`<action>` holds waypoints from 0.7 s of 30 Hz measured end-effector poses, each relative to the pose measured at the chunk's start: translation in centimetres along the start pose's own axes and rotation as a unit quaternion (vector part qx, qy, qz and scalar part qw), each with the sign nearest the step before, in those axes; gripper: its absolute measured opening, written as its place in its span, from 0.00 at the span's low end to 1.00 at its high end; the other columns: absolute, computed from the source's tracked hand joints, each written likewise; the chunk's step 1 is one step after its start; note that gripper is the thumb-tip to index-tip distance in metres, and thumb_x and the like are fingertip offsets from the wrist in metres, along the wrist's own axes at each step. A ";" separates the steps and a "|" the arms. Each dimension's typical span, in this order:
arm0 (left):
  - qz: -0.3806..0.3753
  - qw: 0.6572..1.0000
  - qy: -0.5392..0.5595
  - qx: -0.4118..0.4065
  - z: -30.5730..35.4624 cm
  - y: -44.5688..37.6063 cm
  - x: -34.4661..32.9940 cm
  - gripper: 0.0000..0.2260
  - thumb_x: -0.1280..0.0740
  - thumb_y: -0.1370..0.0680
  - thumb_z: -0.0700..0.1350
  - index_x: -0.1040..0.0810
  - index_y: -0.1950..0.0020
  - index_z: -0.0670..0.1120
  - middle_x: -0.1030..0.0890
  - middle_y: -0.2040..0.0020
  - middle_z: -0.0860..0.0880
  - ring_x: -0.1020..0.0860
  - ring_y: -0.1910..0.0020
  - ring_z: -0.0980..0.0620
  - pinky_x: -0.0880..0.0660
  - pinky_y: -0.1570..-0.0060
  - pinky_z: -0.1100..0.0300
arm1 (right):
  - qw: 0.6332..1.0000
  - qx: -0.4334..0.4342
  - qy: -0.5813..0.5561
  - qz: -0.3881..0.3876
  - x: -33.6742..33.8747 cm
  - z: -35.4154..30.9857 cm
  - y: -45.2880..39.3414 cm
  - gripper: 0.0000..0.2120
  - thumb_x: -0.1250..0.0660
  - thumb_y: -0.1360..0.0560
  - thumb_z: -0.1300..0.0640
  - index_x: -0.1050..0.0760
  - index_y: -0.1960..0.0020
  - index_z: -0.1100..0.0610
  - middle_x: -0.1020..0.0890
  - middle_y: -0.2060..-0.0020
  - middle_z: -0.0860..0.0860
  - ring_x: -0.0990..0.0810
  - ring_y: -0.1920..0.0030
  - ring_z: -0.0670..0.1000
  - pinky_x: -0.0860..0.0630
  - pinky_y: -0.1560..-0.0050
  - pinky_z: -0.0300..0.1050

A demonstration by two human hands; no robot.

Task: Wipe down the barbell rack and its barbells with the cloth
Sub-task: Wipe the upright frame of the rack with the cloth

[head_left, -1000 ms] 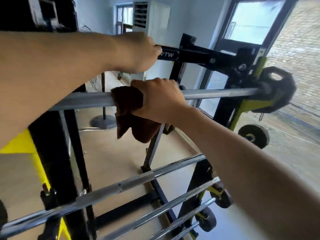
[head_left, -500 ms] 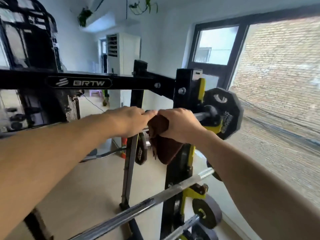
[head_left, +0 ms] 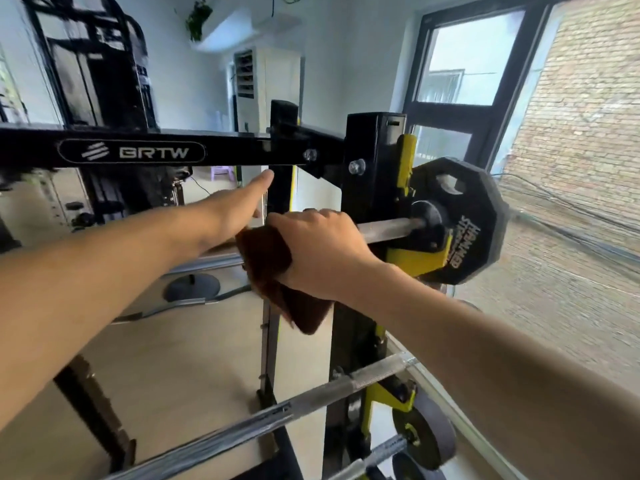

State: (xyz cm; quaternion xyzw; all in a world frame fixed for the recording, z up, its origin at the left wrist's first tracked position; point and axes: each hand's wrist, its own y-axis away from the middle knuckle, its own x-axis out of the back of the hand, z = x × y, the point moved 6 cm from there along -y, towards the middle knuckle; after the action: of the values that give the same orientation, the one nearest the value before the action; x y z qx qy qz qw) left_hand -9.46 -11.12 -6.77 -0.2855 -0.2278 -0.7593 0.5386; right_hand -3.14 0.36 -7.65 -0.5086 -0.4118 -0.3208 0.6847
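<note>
The black barbell rack [head_left: 375,157] has a top crossbar marked BRTW and yellow hooks. The top barbell [head_left: 388,232] lies across the hooks, its black weight plate [head_left: 464,220] at the right end. My right hand [head_left: 318,251] grips a dark brown cloth [head_left: 273,268] wrapped around this bar, close to the right upright. My left hand [head_left: 235,209] is off the bar, fingers stretched out flat toward the rear upright, just below the crossbar. Lower barbells [head_left: 311,400] rest on the hooks underneath.
A large window [head_left: 571,168] with a brick wall outside runs along the right. A white standing air conditioner [head_left: 266,88] is at the back. A curved bar [head_left: 187,303] and a round base lie on the floor behind the rack.
My right hand with the cloth has stayed near the bar's right end. My left hand has let go of the bar and now reaches out open toward the rear upright.
</note>
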 end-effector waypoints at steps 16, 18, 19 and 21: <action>-0.055 0.997 -0.056 -0.018 0.7 0.4 -1.2 0.39 0.56 0.21 0.71 0.33 0.22 0.46 0.35 0.21 0.44 0.39 0.22 0.45 0.48 0.24 0.49 | 0.991 -0.069 0.024 -0.112 0.7 4.1 0.5 0.09 0.33 0.25 0.46 0.25 0.45 0.44 0.20 0.59 0.43 0.19 0.59 0.51 0.20 0.55 0.49; -0.062 0.996 -0.051 -0.026 0.9 0.3 -1.4 0.38 0.56 0.20 0.69 0.31 0.23 0.44 0.36 0.21 0.45 0.39 0.22 0.46 0.48 0.24 0.51 | 0.996 -0.020 0.027 -0.079 0.2 1.1 -0.4 0.15 0.33 0.25 0.44 0.26 0.40 0.44 0.20 0.56 0.44 0.23 0.59 0.52 0.28 0.57 0.47; -0.073 0.996 -0.052 -0.029 1.0 0.2 -1.6 0.37 0.56 0.19 0.68 0.32 0.23 0.44 0.36 0.21 0.46 0.39 0.22 0.47 0.48 0.25 0.52 | 0.997 -0.009 0.026 -0.075 0.1 0.6 -0.6 0.16 0.33 0.26 0.44 0.27 0.39 0.44 0.20 0.55 0.44 0.25 0.59 0.52 0.30 0.58 0.47; -0.099 0.993 -0.061 -0.026 0.9 0.3 -1.7 0.37 0.57 0.20 0.69 0.35 0.21 0.47 0.38 0.20 0.48 0.42 0.21 0.49 0.50 0.24 0.51 | 0.995 -0.007 0.021 -0.097 0.4 1.7 -0.3 0.15 0.31 0.28 0.47 0.28 0.42 0.43 0.23 0.59 0.42 0.25 0.58 0.51 0.30 0.59 0.47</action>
State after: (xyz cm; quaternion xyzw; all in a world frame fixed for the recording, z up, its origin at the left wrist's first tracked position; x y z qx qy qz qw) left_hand -8.58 -9.45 -7.30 -0.3211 -0.2670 -0.7958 0.4386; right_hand -3.59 1.92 -6.88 -0.4647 -0.4422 -0.3991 0.6552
